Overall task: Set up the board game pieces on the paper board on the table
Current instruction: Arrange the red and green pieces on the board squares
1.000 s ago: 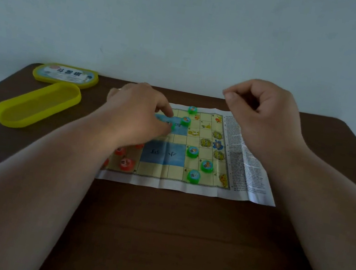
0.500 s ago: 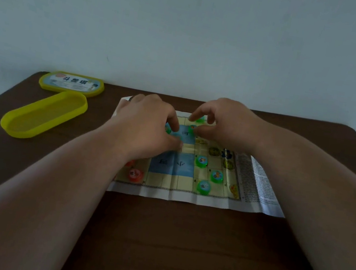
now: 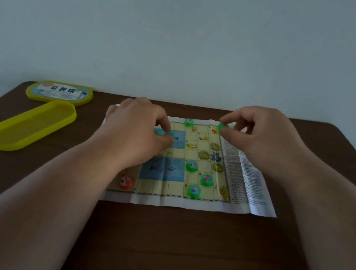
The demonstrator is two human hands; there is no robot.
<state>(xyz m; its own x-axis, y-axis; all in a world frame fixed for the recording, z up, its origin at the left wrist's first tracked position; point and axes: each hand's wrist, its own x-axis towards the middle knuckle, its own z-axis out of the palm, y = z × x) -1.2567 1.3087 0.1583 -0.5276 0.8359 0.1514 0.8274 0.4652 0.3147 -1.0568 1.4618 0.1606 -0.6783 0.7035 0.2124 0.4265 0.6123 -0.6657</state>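
Note:
The paper board [image 3: 164, 181] lies flat on the dark table, with a yellow grid, two blue squares and printed text on its right side. My right hand [image 3: 259, 134] pinches a green piece [image 3: 221, 126] over the board's far right corner. My left hand [image 3: 135, 130] rests over the board's left half, its fingertips on a green piece [image 3: 165, 133] at the upper blue square. Several green pieces stand on the right half, such as one at the far edge [image 3: 188, 122] and one near the front [image 3: 194, 190]. An orange piece [image 3: 126, 182] shows by my left wrist.
A yellow oval box [image 3: 32, 125] lies open at the left of the brown table [image 3: 176, 252]. Its labelled lid [image 3: 59, 92] sits behind it near the wall. The table's far edge meets a pale wall.
My right hand came down to the board's middle, took a green piece and carried it to the far right corner. My left hand stayed over the upper blue square.

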